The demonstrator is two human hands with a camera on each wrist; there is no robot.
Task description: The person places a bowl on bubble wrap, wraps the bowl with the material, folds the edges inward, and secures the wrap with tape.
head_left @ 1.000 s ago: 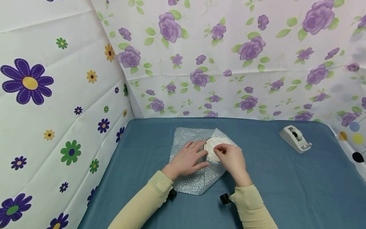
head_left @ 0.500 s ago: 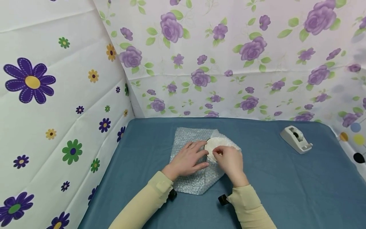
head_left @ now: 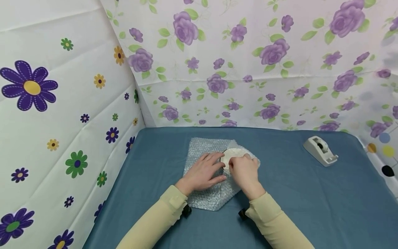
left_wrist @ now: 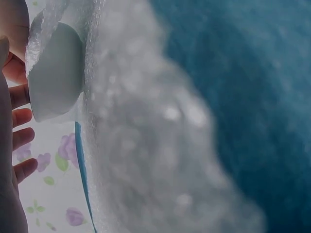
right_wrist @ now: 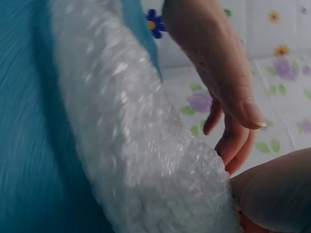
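A pale bowl (head_left: 227, 154) with a dark rim stands on a sheet of bubble wrap (head_left: 203, 201), part of which is folded up against its near and right sides. In the left wrist view the smooth outside of the bowl (left_wrist: 60, 73) shows beside the wrap. My left hand (head_left: 202, 173) lies over the wrap with fingers spread, fingertips at the bowl's left rim. With curled fingers, my right hand (head_left: 245, 174) pinches the folded bubble wrap at the rim; its fingertips are hidden in the head view. The right wrist view shows the right thumb (right_wrist: 274, 189) against the wrap's edge.
A white tape dispenser (head_left: 321, 151) stands toward the back right of the blue-covered table (head_left: 311, 204). Flowered sheets (head_left: 214, 52) hang behind and to the left. Dark wrist cameras (head_left: 186, 211) sit under both cuffs.
My right hand has shifted a little left and turned its fingers down over the bowl's rim. My left hand has stayed in place on the wrap.
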